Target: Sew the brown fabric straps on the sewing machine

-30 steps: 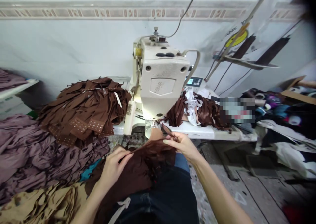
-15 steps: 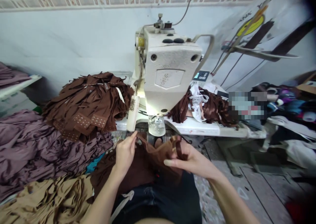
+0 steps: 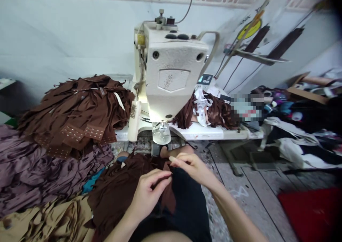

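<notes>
Fingertip grip, left hand (image 3: 148,195), crumpled brown fabric (image 3: 117,188)

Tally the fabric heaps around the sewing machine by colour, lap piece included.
Brown: 3 (left heap, right heap, lap piece)
Mauve: 1 (mauve heap)
Tan: 1 (tan heap)
Total: 5

Left hand (image 3: 149,192) drawn back from under the sewing machine (image 3: 171,78) toward the lap, now pinching brown cloth (image 3: 120,188) just beside right hand (image 3: 191,167), cloth dropped lower, spread flatter
</notes>
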`<action>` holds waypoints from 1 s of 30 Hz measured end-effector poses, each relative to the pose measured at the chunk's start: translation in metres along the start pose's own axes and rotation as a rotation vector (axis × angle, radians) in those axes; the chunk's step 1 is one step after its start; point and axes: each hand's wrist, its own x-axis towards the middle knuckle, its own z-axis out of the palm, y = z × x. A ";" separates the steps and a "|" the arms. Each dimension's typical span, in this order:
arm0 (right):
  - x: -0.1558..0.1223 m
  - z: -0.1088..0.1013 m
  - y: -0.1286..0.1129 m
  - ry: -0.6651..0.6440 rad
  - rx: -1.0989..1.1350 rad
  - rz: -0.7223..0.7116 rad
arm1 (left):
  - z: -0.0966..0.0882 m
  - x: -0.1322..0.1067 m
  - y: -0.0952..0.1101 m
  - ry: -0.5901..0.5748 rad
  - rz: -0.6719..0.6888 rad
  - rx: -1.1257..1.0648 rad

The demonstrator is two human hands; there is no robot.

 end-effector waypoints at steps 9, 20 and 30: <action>-0.007 0.018 0.005 -0.032 0.246 0.058 | -0.001 0.004 0.007 -0.114 0.112 0.095; 0.055 0.000 -0.048 0.405 -0.117 -0.483 | -0.026 0.066 0.056 0.119 0.771 0.866; 0.072 -0.014 -0.040 0.275 -0.409 -0.715 | -0.029 0.073 0.042 0.156 0.875 1.044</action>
